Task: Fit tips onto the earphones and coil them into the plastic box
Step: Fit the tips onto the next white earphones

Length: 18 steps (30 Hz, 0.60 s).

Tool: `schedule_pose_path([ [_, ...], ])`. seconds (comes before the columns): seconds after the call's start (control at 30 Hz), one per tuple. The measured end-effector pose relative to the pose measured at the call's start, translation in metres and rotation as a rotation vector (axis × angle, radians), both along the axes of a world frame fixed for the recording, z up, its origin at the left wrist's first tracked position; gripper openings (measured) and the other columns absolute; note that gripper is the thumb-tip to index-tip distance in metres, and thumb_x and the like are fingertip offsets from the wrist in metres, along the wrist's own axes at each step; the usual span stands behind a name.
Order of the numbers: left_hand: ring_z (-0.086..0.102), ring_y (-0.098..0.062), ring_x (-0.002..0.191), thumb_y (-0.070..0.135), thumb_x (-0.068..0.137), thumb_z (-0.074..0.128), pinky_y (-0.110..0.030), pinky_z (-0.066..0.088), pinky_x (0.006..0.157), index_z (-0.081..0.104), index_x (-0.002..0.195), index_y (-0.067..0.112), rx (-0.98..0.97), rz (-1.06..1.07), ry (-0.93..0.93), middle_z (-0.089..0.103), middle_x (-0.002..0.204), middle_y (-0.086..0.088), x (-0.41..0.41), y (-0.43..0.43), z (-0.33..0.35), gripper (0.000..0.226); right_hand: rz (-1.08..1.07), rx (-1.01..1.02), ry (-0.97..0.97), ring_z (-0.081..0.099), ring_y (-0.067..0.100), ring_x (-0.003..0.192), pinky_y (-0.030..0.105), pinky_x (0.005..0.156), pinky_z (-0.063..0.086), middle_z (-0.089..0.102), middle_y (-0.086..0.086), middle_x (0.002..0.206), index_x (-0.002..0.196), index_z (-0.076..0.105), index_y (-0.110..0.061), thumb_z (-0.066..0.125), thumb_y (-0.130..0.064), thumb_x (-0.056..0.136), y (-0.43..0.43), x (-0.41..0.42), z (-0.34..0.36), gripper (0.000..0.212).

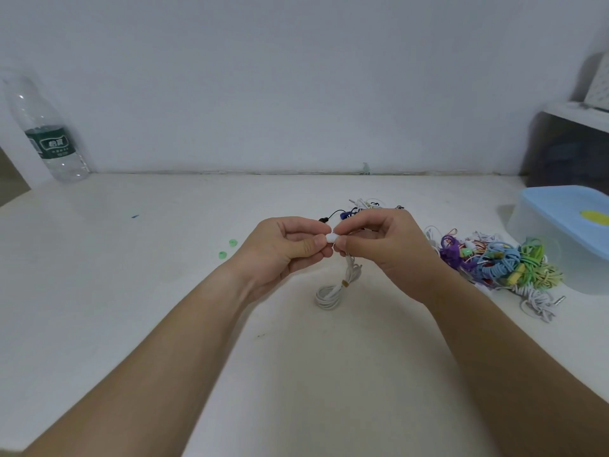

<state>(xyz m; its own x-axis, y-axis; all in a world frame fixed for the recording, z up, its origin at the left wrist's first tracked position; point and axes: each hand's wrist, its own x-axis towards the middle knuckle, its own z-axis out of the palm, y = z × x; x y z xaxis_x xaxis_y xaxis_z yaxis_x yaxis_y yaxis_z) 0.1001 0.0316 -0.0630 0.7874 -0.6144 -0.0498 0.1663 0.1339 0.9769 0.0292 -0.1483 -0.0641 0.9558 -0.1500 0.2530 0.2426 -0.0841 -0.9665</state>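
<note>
Both hands [329, 245] pinching white earbud [331, 238], tip unclear

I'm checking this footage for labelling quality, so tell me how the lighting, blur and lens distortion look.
Head view: light is soft and even, with only faint shadows under the forearms and the white earphone cable. The wide lens bends the table edge and tilts the water bottle at far left. The left hand and right hand are fairly sharp; the coloured earphone pile and plastic box look softer.
</note>
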Motion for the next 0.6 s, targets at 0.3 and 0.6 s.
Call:
schedule_pose_path([
  [0.3, 0.074, -0.018, 0.076, -0.005, 0.087, 0.066, -0.02, 0.057, 0.069, 0.07, 0.098, 0.003, -0.002, 0.015, 0.014, 0.075, 0.085, -0.013, -0.002, 0.0002, 0.0012, 0.014, 0.001, -0.008, 0.003, 0.071, 0.023, 0.072, 0.029, 0.075, 0.057, 0.073, 0.013, 0.078, 0.088, 0.073, 0.0, 0.072, 0.011, 0.081, 0.0001, -0.0001, -0.0002, 0.013],
  [0.6, 0.071, -0.017, 0.082, 0.011, 0.091, 0.066, -0.021, 0.057, 0.073, 0.071, 0.104, 0.004, 0.011, -0.02, -0.038, 0.073, 0.092, -0.012, -0.0015, 0.0013, 0.0038, 0.015, -0.036, -0.006, 0.016, 0.07, 0.022, 0.074, 0.029, 0.076, 0.057, 0.075, 0.015, 0.084, 0.09, 0.073, -0.003, 0.075, 0.009, 0.079, -0.0013, -0.0005, -0.0001, 0.017],
])
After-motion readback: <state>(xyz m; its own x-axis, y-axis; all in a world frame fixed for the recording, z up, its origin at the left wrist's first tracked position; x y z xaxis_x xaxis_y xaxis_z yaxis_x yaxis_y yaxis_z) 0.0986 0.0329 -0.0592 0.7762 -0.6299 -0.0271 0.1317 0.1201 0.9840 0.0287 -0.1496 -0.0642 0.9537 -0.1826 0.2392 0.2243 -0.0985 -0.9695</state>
